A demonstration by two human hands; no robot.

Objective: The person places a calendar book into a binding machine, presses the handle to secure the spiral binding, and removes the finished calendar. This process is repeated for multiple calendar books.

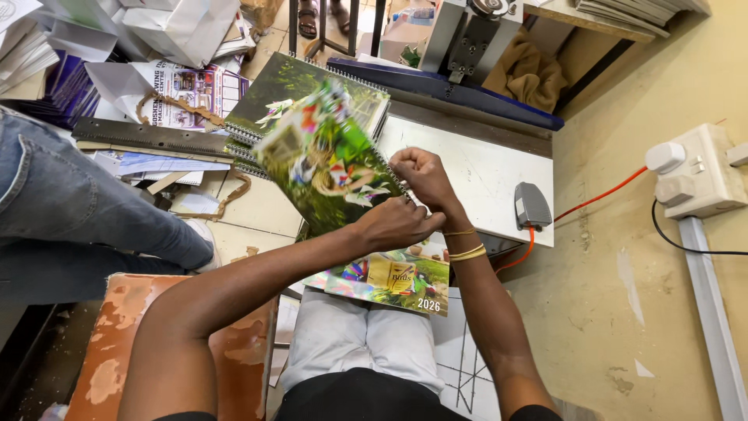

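Now your left hand and right hand both pinch the bright, blurry calendar page; more spiral-bound calendars lie behind.

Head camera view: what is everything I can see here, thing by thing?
Glossy spiral-bound printed booklet: one, mostly green, blurred, held up at centre.
Spiral-bound booklets stacked behind: a few, green covers.
Colourful printed sheet: one, on the lap.
White machine table: one, right of centre.
Grey foot pedal: one, on that table, orange cable.
White wall socket block: one, far right.
Black comb strip: one, left.
Another person's jeans leg: blue, left.
Gold bangles: a few, right wrist.
Left hand: at booklet's edge.
Right hand: fist at the spiral.
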